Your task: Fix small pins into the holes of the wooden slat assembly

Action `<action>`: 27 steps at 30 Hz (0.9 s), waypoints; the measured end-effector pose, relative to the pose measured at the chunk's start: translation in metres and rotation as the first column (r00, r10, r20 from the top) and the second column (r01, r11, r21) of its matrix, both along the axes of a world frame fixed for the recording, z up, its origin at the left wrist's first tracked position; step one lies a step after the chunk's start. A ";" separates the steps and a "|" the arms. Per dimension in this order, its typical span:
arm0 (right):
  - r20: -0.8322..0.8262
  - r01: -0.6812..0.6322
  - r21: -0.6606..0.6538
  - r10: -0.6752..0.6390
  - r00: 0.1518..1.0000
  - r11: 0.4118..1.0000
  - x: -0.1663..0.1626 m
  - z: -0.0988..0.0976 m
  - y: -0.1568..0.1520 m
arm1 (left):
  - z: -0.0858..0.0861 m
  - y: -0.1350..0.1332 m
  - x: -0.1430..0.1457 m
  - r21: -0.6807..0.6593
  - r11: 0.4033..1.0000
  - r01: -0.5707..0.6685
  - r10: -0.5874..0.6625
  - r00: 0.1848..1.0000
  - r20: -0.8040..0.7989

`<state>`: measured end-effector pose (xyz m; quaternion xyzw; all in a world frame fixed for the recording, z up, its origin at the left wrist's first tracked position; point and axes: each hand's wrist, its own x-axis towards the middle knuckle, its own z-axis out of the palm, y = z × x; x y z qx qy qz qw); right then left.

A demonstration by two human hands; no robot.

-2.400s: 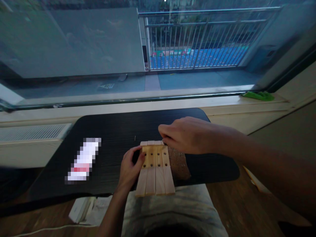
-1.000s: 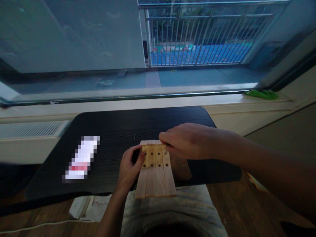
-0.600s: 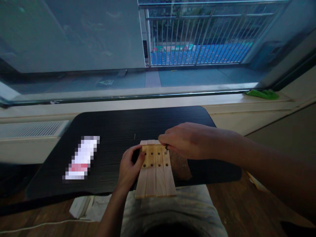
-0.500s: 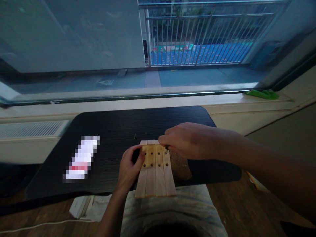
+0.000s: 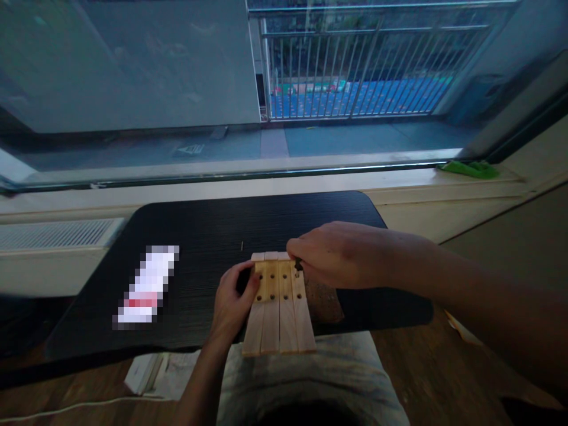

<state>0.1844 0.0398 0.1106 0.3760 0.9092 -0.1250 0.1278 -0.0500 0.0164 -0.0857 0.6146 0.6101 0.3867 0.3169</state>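
Several pale wooden slats [image 5: 280,322] lie side by side, with two rows of round holes across their far part. My left hand [image 5: 233,296] grips their left edge, thumb on top beside the holes. At the far right corner my right hand [image 5: 341,254] is closed, its fingertips pinching a small dark piece [image 5: 298,264] just above the rightmost far hole. Most of that piece is hidden by the fingers, so its kind cannot be told. Partly under the right hand and beside the slats lies a brown flat piece [image 5: 323,300].
All this is on a black table [image 5: 199,225]. A thin short pin [image 5: 242,245] lies beyond the slats. On the left is a blurred-out white and red rectangle [image 5: 146,287]. A window sill [image 5: 399,177] with a green cloth [image 5: 470,169] runs behind the table.
My right hand has shifted very slightly at the far right hole, and a little more of the dark piece shows. My left hand keeps its hold on the slats.
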 end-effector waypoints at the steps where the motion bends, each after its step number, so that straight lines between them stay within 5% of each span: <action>1: 0.004 -0.004 0.000 0.004 1.000 1.000 0.000 0.000 0.000 | 0.000 0.000 0.000 0.000 1.000 0.001 -0.001 1.000 0.000; 27: 0.118 0.086 0.018 -0.088 0.989 0.996 -0.009 -0.003 0.006 | -0.001 0.002 0.003 0.026 1.000 -0.011 0.011 1.000 -0.006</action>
